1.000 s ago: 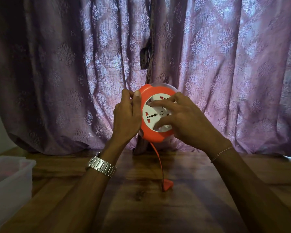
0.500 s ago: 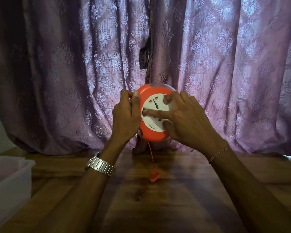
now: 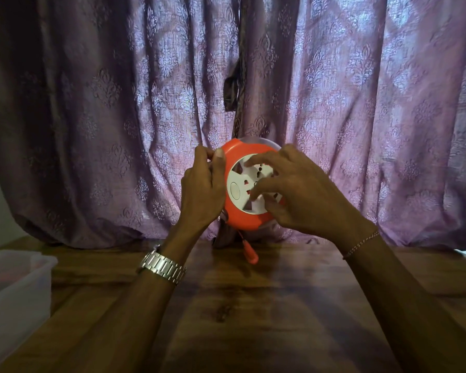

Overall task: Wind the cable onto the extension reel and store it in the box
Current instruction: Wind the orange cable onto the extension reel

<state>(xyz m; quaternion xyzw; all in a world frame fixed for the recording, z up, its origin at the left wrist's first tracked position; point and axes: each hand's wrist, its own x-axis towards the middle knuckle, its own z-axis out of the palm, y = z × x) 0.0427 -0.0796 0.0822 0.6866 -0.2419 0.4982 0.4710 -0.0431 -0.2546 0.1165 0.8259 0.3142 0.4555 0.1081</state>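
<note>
I hold a round orange extension reel (image 3: 242,219) with a white socket face up in front of me, above the wooden table. My left hand (image 3: 203,189) grips its left rim, thumb on the front edge. My right hand (image 3: 293,192) lies over the white socket face, its fingertips curled onto the face. A short length of orange cable hangs below the reel and ends in an orange plug (image 3: 251,254), which dangles just above the table. The translucent plastic box (image 3: 16,289) stands at the table's left edge.
A purple patterned curtain (image 3: 92,117) hangs right behind the reel, along the back edge of the wooden table (image 3: 240,319). A metal watch is on my left wrist and a thin bracelet on my right.
The white socket face has turned under my right fingers. The hanging cable has grown shorter and the plug has risen from the table toward the reel.
</note>
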